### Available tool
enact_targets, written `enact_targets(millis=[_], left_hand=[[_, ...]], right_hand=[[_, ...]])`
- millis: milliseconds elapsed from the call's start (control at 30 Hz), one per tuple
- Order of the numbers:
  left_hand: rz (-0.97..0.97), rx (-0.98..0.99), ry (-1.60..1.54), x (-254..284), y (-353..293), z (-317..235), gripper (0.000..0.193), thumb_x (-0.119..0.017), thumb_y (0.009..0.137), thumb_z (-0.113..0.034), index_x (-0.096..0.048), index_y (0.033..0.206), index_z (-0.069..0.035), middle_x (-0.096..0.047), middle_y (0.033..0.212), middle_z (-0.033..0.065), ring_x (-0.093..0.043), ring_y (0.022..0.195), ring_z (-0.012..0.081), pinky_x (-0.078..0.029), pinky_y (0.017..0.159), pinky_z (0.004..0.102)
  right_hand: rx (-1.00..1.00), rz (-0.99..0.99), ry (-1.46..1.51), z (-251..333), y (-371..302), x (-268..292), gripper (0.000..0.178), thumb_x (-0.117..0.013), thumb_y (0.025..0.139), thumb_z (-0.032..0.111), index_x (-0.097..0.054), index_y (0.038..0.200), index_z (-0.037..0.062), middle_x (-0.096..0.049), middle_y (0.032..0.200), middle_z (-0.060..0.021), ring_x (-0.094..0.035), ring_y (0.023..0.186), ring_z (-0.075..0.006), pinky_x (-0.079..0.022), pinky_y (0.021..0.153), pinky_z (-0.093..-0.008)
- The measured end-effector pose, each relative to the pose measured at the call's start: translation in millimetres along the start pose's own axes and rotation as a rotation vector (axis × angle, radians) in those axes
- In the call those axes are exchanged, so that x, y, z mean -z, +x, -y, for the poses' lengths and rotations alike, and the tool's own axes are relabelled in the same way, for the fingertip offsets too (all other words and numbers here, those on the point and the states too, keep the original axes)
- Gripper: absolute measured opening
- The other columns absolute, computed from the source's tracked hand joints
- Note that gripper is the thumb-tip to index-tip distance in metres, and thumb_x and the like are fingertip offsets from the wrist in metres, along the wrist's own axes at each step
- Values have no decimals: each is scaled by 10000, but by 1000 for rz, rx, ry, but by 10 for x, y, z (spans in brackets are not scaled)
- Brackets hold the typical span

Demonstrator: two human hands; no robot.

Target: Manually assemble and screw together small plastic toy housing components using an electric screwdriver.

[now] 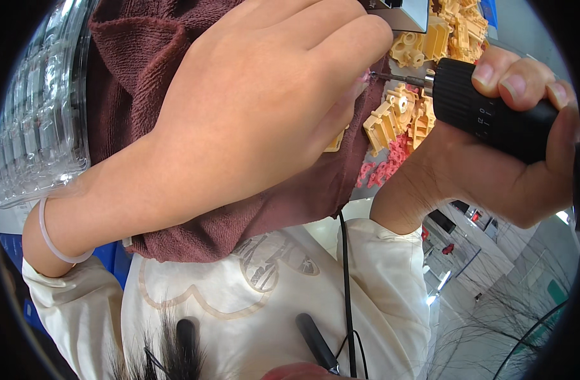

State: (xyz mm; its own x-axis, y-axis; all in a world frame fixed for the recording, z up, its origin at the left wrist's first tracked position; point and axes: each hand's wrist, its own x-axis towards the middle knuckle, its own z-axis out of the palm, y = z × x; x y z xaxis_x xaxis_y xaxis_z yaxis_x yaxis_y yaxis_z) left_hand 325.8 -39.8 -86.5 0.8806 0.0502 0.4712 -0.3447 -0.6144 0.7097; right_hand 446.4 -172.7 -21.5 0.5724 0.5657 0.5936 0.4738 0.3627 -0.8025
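My left hand (258, 88) is closed, thumb and fingers pressed together over a maroon towel (135, 63); what they pinch is mostly hidden behind them. A bit of a yellow plastic part (335, 143) peeks out below that hand. In my right hand (493, 168) is a black electric screwdriver (458, 95), held level with the fingers wrapped round its body. Its thin metal bit (401, 78) points left and reaches the left fingertips. Beside the towel lie loose yellow plastic housings (384, 126) and small pink pieces (391, 159).
A clear plastic tray (81, 126) with rows of grey parts stands at the left. More yellow housings (461, 31) are heaped at the far right, next to a white-and-black box (409, 16) and a blue edge (488, 11). A black cable (345, 272) hangs in front of my body.
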Motion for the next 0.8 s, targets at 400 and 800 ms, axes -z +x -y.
enact_targets(millis=[400, 800], left_hand=[[4, 30, -22, 29, -29, -28, 459, -743, 768, -166, -554, 1174, -62, -527, 1212, 139, -540, 1091, 341, -450, 909, 409], [29, 23, -63, 15, -9, 35, 496, -749, 772, -185, -541, 1204, -57, -518, 1236, 144, -531, 1118, 348, -443, 931, 416]], right_hand=[[33, 100, -67, 85, 20, 7, 288, -494, 813, 263, -586, 864, -5, -500, 614, -129, -516, 586, -241, -451, 572, -369], [39, 35, -49, 103, 61, 36, 302, -476, 803, 251, -601, 856, -19, -537, 635, -163, -522, 575, -269, -463, 577, -388]])
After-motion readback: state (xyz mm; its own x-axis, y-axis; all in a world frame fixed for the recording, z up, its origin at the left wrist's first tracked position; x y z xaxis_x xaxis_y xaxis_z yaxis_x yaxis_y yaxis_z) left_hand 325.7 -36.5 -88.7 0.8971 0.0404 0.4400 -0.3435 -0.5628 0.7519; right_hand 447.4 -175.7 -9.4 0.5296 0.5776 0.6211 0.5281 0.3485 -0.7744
